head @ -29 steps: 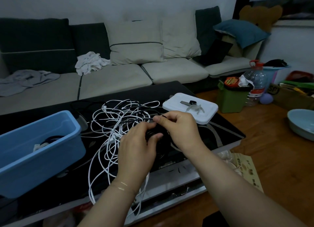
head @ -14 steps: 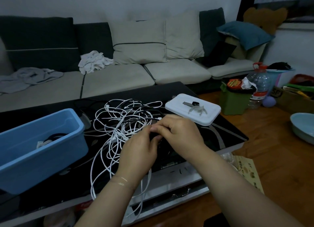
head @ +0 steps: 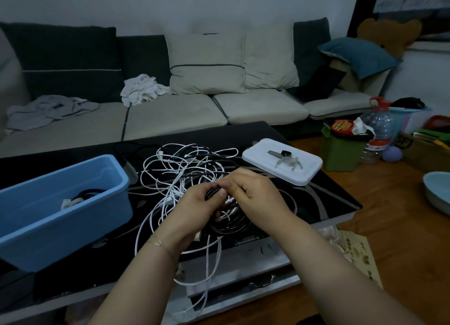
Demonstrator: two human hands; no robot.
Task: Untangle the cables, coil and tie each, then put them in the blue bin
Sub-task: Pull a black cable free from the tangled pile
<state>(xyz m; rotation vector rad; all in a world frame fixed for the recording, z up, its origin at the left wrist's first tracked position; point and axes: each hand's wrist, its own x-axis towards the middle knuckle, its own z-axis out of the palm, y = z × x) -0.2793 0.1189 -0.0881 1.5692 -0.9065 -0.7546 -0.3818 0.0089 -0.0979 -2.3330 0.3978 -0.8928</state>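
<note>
Bin (head: 73, 203) left on table (head: 328, 195), cable tangle (head: 185, 169) centre, lid (head: 299, 171) right

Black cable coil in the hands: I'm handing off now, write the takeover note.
Left hand grips the bundled black cable coil; right hand pinches it at the top, apparently tying it.
Loose white cable tangle, mixed with black strands, lies on the glossy black coffee table, some loops hanging over the near edge.
Light blue plastic bin stands left of the tangle and already holds at least one coiled cable.
Left: finish this tie, bin the coil, then untangle, coil and tie the rest.
</note>
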